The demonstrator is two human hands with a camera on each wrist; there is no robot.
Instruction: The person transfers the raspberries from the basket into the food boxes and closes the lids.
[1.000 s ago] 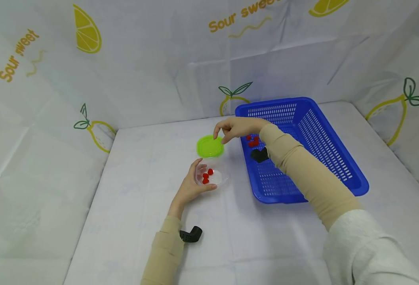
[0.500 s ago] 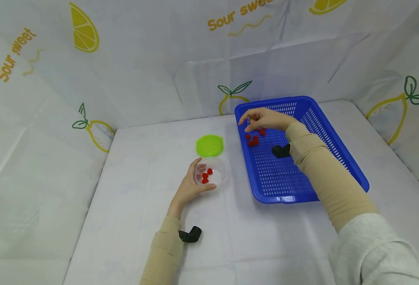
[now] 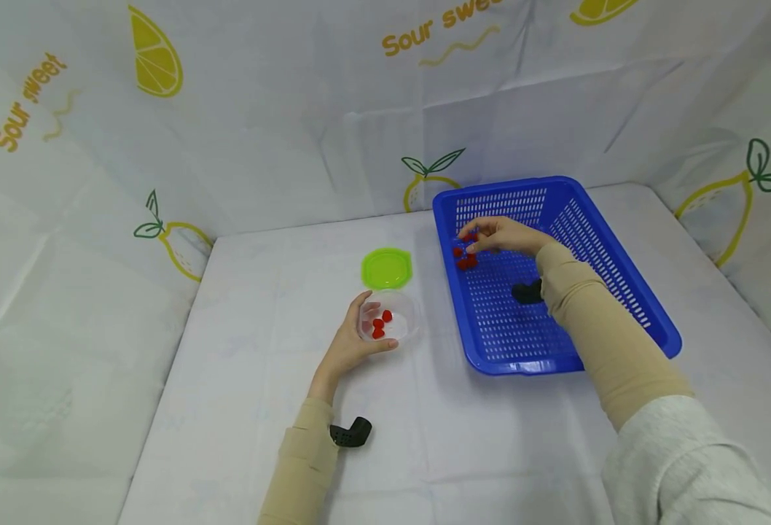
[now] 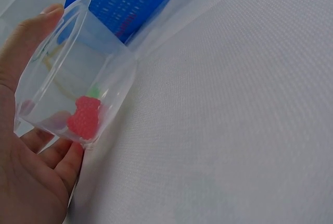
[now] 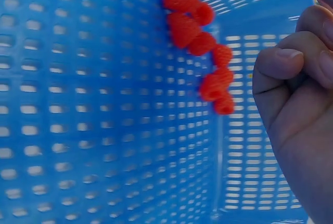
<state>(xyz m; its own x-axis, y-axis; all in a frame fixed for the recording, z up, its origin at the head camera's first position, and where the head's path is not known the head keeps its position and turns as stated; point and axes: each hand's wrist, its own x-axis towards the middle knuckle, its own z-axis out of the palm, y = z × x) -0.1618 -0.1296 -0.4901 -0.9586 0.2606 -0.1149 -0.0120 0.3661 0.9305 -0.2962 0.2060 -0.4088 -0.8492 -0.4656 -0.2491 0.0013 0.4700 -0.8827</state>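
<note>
My left hand point(image 3: 346, 346) grips a clear plastic tub point(image 4: 106, 36) on the white cloth, thumb on one side and fingers round the other. Inside the tub lie 3 red raspberries point(image 3: 377, 323); the left wrist view shows them bunched low against its base. Over the left part of a blue perforated basket point(image 3: 523, 366) hovers my right hand point(image 3: 511, 235), thumb and index finger apart above several raspberries point(image 5: 183, 28). Its other fingers are bent, and its fingertips are cut off in the right wrist view. I see nothing held between them.
A bright green lid point(image 3: 386, 269) lies flat just behind the tub. The basket's raised rim stands to the right of both. White cloth point(image 3: 254, 313) covers the table, and a lemon-printed sheet point(image 3: 280, 146) rises behind it. Black wrist devices point(image 3: 351, 432) sit on both forearms.
My right hand has moved right from above the green lid to over the basket, then lowered toward the raspberries there. My left hand and the tub have stayed in place.
</note>
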